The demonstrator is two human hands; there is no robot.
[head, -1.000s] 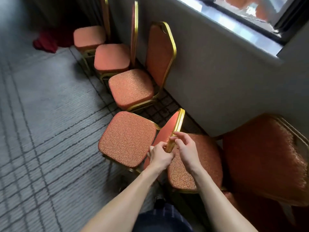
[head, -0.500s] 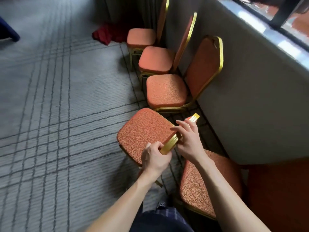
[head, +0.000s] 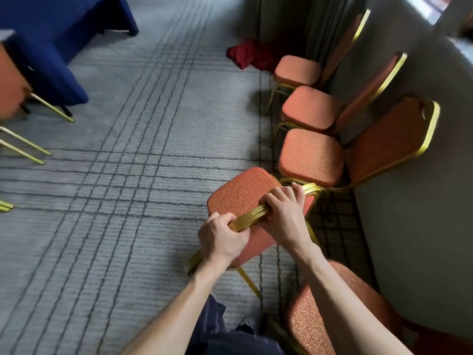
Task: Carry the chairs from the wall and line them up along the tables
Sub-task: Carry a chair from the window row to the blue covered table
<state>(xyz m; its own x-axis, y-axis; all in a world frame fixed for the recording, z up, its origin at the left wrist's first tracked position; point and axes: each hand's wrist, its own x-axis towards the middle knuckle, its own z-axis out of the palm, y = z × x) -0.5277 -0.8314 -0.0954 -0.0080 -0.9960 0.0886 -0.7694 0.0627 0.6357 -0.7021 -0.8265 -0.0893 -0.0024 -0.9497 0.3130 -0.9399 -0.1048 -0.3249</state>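
The held chair point(head: 240, 198) has an orange patterned seat and a gold metal frame. It is turned away from the wall point(head: 422, 201), and the left grip point(head: 221, 238) and the right grip point(head: 284, 213) both clasp the gold top bar of its back. Three similar chairs point(head: 311, 156) stand in a row with their backs to the wall. Another chair point(head: 332, 316) is at the lower right, just beside the held one. Far left, a blurred chair point(head: 10, 80) stands at the blue-covered counter point(head: 51, 34).
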